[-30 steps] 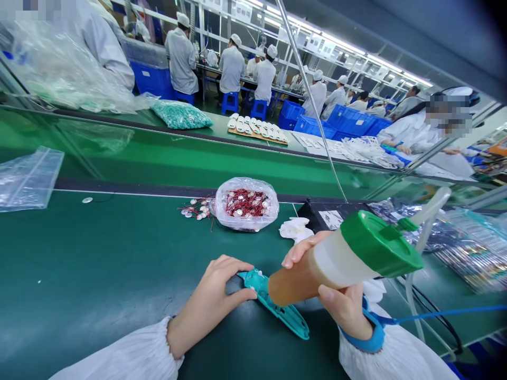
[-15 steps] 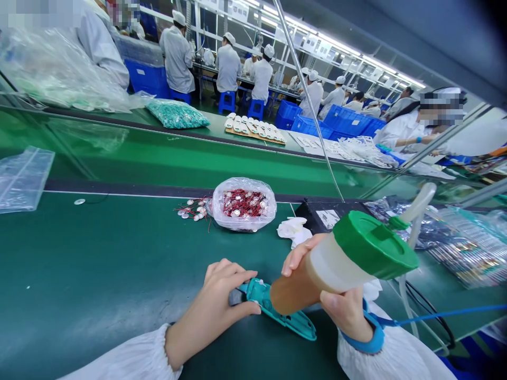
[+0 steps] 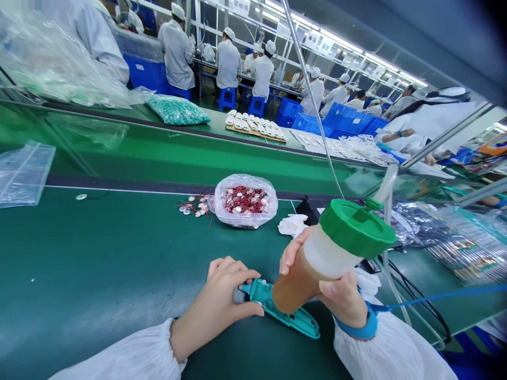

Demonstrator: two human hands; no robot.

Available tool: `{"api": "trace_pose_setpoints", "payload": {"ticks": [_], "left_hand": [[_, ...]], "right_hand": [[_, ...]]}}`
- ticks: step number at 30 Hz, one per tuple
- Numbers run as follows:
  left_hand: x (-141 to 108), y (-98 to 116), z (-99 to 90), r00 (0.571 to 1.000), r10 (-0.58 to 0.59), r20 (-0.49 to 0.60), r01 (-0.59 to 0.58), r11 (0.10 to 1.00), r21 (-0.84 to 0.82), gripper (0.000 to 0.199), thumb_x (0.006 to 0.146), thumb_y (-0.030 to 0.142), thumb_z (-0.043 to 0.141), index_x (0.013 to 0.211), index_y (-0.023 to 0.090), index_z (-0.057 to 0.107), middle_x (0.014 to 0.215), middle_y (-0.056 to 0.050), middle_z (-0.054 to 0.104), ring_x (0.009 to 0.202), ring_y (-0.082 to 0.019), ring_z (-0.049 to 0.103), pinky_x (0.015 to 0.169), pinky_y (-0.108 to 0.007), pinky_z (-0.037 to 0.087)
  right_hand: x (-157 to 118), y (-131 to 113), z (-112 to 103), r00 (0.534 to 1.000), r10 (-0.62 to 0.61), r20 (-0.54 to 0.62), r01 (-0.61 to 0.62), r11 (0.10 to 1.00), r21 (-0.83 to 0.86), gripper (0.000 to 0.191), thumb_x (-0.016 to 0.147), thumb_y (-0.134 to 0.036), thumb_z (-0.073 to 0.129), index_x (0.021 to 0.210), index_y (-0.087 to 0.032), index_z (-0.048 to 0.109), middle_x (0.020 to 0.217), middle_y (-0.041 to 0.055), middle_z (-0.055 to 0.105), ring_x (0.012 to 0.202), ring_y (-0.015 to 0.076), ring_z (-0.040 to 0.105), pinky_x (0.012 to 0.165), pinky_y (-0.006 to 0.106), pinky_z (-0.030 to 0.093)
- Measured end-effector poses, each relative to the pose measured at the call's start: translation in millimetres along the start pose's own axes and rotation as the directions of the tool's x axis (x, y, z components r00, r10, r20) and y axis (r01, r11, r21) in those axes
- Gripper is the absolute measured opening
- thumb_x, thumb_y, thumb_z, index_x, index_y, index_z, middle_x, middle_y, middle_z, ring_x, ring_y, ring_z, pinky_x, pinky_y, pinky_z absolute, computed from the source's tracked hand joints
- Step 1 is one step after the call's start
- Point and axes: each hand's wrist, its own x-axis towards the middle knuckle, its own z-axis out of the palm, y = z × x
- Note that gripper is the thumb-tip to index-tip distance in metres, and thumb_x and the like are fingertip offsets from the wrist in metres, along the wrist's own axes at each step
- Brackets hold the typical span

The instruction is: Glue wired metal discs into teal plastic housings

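My left hand [image 3: 225,295] grips the narrow end of a teal plastic housing [image 3: 301,320], thumb on the near side and fingers on the far side. The housing lies slanted on the green tabletop, its hollow side up. My right hand [image 3: 340,295] is wrapped round a squeeze bottle [image 3: 312,269] with a green lid and a clear tube. Amber-brown liquid fills its lower part. The bottle is tilted, its bottom end over the housing and hiding the middle of it. Whatever lies under the bottle's end is hidden.
A plastic-lined bowl [image 3: 222,208] of red-wired discs stands behind my hands, with several discs [image 3: 200,206] spilled beside it. Crumpled white tissue [image 3: 292,226], black cables [image 3: 423,303] and bagged metal parts [image 3: 471,243] are at the right. A zip bag [image 3: 26,174] lies far left. Co-workers sit beyond the ledge.
The bottle has become more upright, its green lid moving left and slightly up. My left hand and the housing have shifted very slightly right in view.
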Motion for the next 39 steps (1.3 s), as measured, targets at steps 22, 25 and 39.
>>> {"api": "trace_pose_setpoints", "payload": {"ticks": [22,25,39], "left_hand": [[1,2,-0.7,0.998,0.034,-0.057,-0.034,0.999,-0.002,0.047,0.065,0.053,0.074,0.104,0.028,0.066,0.088,0.002,0.065,0.088,-0.021,0.054,0.087,-0.038,0.032],[1,2,-0.8,0.998,0.031,-0.056,-0.032,0.999,-0.007,0.046,0.066,0.053,0.074,0.104,0.027,0.066,0.088,0.002,0.064,0.088,-0.021,0.054,0.087,-0.038,0.032],[1,-2,3.0,0.998,0.04,-0.051,-0.041,0.999,-0.007,0.049,0.066,0.055,0.072,0.105,0.027,0.065,0.088,0.002,0.064,0.086,-0.02,0.053,0.087,-0.038,0.03]], "right_hand": [[-5,1,3,0.998,-0.032,-0.046,0.028,0.996,-0.08,0.037,0.071,-0.043,0.066,0.098,-0.023,0.052,0.076,0.0039,0.057,0.062,0.0201,0.054,0.054,0.035,0.045],[-7,-3,3,0.999,-0.023,-0.039,0.02,0.996,-0.091,0.037,0.072,-0.045,0.065,0.097,-0.022,0.051,0.076,0.0045,0.057,0.061,0.0201,0.054,0.053,0.035,0.045],[-9,-4,4,0.998,-0.046,-0.045,0.039,0.988,-0.147,0.033,0.074,-0.044,0.062,0.1,-0.026,0.052,0.079,0.0033,0.057,0.063,0.0204,0.053,0.056,0.035,0.043]]}}
